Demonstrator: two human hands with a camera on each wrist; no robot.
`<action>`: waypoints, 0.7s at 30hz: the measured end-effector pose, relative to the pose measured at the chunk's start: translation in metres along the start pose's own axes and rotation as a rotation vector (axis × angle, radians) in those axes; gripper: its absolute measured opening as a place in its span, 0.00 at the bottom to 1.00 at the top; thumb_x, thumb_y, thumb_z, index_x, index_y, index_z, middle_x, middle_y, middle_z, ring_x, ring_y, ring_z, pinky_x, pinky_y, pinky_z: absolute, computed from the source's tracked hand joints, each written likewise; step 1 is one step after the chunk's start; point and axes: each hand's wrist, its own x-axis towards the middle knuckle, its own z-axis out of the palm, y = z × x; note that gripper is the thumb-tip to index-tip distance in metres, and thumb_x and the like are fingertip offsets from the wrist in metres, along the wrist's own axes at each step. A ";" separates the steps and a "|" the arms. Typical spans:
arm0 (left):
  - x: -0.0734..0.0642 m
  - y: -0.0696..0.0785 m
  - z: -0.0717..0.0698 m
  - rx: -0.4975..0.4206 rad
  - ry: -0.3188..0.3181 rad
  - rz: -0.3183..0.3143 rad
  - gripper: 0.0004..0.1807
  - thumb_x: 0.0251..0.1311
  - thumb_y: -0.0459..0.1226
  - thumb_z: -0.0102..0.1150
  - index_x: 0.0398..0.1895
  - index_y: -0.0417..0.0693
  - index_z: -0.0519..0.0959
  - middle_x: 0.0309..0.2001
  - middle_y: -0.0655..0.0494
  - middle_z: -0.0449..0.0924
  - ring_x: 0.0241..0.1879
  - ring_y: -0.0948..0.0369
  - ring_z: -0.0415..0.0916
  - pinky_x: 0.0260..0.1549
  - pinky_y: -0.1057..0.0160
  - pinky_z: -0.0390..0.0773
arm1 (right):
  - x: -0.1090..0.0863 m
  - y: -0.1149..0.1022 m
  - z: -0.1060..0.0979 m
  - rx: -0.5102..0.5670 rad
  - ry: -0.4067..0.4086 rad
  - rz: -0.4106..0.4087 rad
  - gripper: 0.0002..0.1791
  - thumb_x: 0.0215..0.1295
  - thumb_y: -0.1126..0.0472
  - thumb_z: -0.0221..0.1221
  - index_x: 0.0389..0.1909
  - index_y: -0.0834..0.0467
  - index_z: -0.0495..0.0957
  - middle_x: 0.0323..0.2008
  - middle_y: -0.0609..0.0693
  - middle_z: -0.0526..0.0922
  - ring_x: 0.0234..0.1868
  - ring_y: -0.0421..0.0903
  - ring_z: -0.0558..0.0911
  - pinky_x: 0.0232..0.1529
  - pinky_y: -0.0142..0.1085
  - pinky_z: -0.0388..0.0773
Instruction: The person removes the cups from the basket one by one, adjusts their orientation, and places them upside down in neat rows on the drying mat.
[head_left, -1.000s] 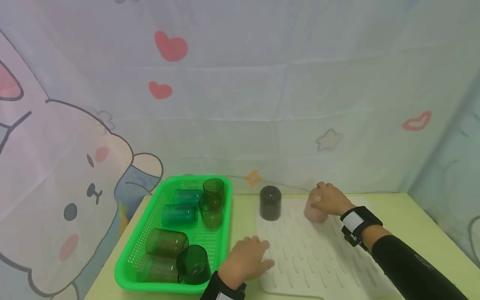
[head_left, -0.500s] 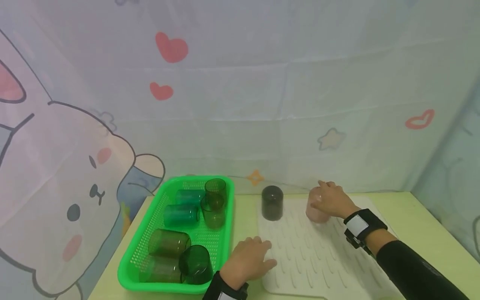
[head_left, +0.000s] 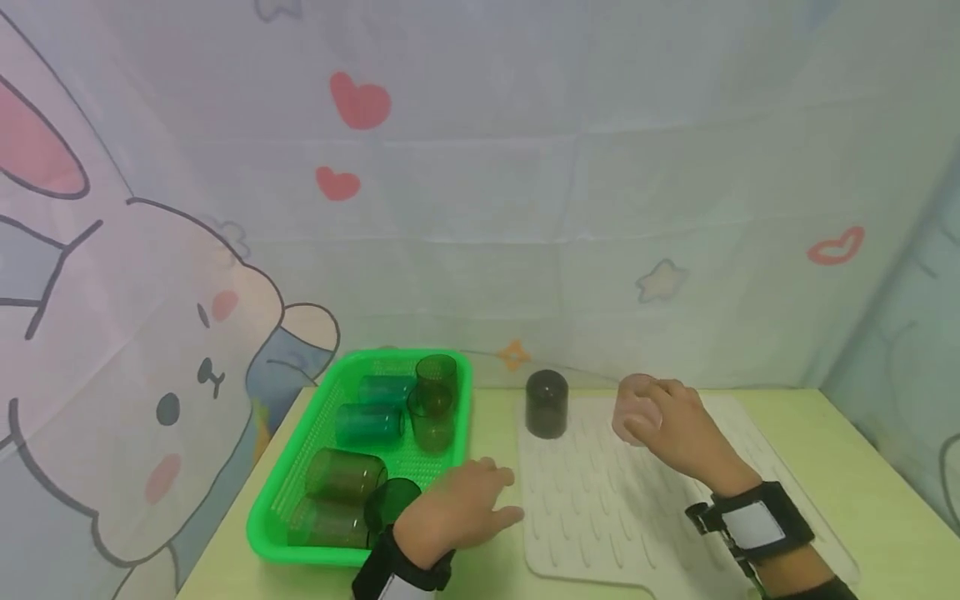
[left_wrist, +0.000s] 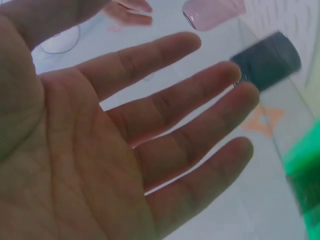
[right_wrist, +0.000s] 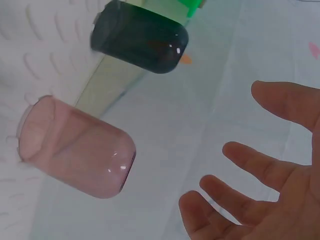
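A clear pink tumbler point(head_left: 633, 388) stands upside down on the white ribbed mat point(head_left: 592, 542). My right hand point(head_left: 690, 437) is just in front of it. In the right wrist view, a gap shows between the spread fingers point(right_wrist: 250, 162) and the pink wall. Left of it on the mat, a dark grey tumbler point(head_left: 547, 404) is also upside down. My left hand point(head_left: 457, 508) hovers palm down by the near right corner of the green basket point(head_left: 262, 546), holding nothing. All its fingers are extended in the left wrist view, and it hides part of the basket rim.
Several tinted tumblers lie in the basket: two teal ones point(head_left: 369, 425), amber ones point(head_left: 431, 429), brownish ones point(head_left: 347, 475) and a dark green one point(head_left: 390, 504). Behind the pale yellow table point(head_left: 862, 467) hangs a printed cloth point(head_left: 480, 208).
My right hand has let go of the pink tumbler and drawn back toward me, leaving it on the mat. My left hand has shifted left, toward the basket.
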 end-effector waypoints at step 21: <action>0.045 -0.085 -0.067 0.098 -0.039 0.095 0.07 0.59 0.35 0.60 0.25 0.46 0.73 0.22 0.60 0.60 0.22 0.63 0.55 0.23 0.64 0.59 | -0.041 -0.012 0.017 0.209 -0.231 0.151 0.25 0.63 0.52 0.61 0.53 0.66 0.73 0.51 0.60 0.76 0.49 0.59 0.76 0.43 0.49 0.76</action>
